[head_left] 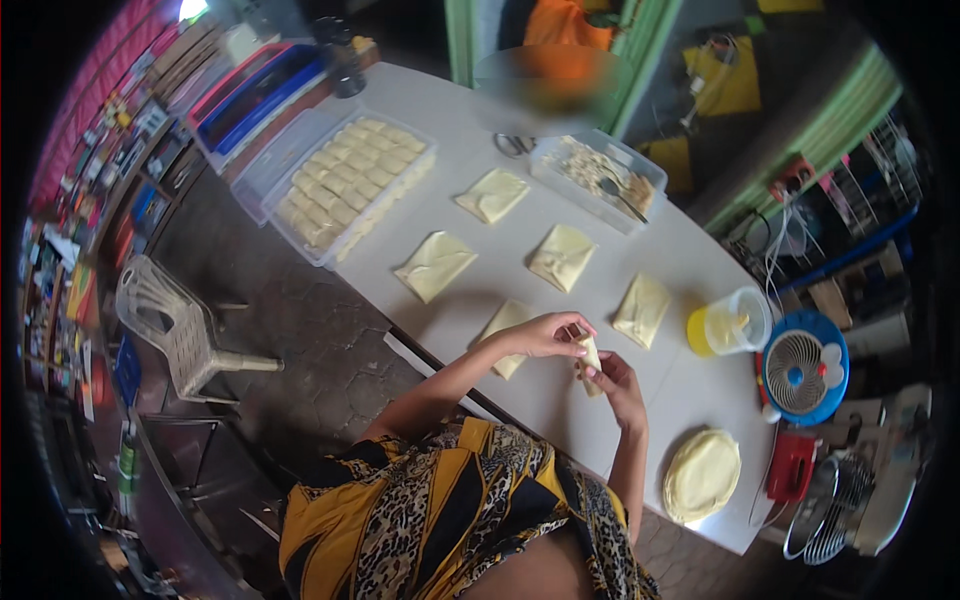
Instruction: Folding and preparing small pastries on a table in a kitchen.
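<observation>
A pastry roll [592,362] was pinched between the fingertips of the left hand [556,334] and right hand [617,388], above the table [500,262]. Five folded dough parcels [562,257] lay flat, seemingly not yet rolled, and a stack of dough rounds [702,476] looked unused. Finished-looking rolls [355,170] nearly filled the clear plastic box [327,262]; the filling tub [582,204] held pale crumbly mixture and a spoon [630,203], the plastic jug [728,325] something yellow.
</observation>
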Motion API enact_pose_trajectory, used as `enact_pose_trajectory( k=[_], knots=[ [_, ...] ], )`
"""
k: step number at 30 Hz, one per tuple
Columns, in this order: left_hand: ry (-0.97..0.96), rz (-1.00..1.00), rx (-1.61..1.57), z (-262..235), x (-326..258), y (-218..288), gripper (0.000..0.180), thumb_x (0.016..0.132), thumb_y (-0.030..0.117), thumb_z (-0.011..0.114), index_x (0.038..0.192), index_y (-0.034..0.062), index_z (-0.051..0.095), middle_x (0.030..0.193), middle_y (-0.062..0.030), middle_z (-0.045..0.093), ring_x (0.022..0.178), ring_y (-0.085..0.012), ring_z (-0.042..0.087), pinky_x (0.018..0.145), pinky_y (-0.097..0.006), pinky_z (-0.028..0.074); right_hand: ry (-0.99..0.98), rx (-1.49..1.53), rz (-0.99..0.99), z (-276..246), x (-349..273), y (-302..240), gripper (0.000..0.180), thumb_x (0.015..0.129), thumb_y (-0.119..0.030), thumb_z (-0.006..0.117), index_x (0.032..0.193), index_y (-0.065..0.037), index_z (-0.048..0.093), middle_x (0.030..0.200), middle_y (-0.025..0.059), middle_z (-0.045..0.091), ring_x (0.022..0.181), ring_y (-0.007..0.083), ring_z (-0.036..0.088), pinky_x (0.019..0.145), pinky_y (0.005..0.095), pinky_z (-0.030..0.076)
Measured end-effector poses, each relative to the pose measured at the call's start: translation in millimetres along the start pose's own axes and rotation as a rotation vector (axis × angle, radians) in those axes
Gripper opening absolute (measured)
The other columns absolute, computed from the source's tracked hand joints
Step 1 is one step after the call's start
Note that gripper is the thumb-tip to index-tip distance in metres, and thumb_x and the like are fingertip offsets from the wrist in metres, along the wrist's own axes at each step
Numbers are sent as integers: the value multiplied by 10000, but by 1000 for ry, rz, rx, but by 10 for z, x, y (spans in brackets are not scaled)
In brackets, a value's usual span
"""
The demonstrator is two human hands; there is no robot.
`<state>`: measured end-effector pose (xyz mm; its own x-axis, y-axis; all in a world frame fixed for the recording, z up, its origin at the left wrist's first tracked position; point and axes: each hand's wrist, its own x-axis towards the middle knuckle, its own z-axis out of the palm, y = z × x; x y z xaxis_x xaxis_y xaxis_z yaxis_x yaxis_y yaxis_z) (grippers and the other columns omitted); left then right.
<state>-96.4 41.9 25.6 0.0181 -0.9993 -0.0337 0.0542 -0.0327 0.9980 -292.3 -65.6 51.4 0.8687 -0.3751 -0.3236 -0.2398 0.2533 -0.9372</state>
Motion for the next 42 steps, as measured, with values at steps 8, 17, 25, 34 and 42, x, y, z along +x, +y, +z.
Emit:
enact_pose_trajectory(
  k=[8, 17, 25, 34, 42],
  knots=[
    [83, 60, -107, -826, -810, 287, 534, 869, 164, 704, 1328, 66, 448, 1013, -81, 595, 952, -132, 592, 832, -275, 489, -21, 74, -9, 1075, 413, -293, 352, 857, -101, 703, 1151, 36, 568, 999, 94, 669, 909, 154, 625, 829, 284, 487],
    [1260, 129, 479, -2703, -2694, 437, 221, 927, 157, 605, 1106, 28, 587, 957, -85, 624, 885, -167, 616, 757, -293, 492, -350, -158, -149, 3184, 2146, -771, 369, 821, -167, 749, 1090, 42, 607, 945, 72, 666, 860, 125, 611, 783, 262, 483],
    [1475, 220, 225, -3465, -3336, -148, 281, 983, 172, 509, 1196, -11, 490, 1044, -126, 610, 977, -176, 604, 852, -282, 473, -161, -837, -657, 5001, 3565, -402, 469, 783, -267, 736, 1121, 20, 583, 949, 211, 661, 821, 343, 650, 730, 417, 509],
    [1560, 87, 231, -3766, -2959, -448, 374, 927, 66, 443, 1288, -28, 439, 1188, -255, 522, 1158, -370, 499, 1004, -408, 376, -24, -1223, -806, 5275, 3698, -262, 406, 807, -276, 681, 1069, 8, 557, 927, 160, 615, 844, 331, 637, 718, 415, 527],
    [1438, 16, 140, -3788, -3060, -244, 409, 893, 77, 484, 1287, -30, 467, 1177, -270, 507, 1132, -392, 467, 988, -465, 354, 23, -1351, -911, 5193, 3647, -394, 307, 800, -213, 601, 1082, -91, 591, 1009, 115, 523, 1012, 278, 510, 813, 392, 448]
  ],
)
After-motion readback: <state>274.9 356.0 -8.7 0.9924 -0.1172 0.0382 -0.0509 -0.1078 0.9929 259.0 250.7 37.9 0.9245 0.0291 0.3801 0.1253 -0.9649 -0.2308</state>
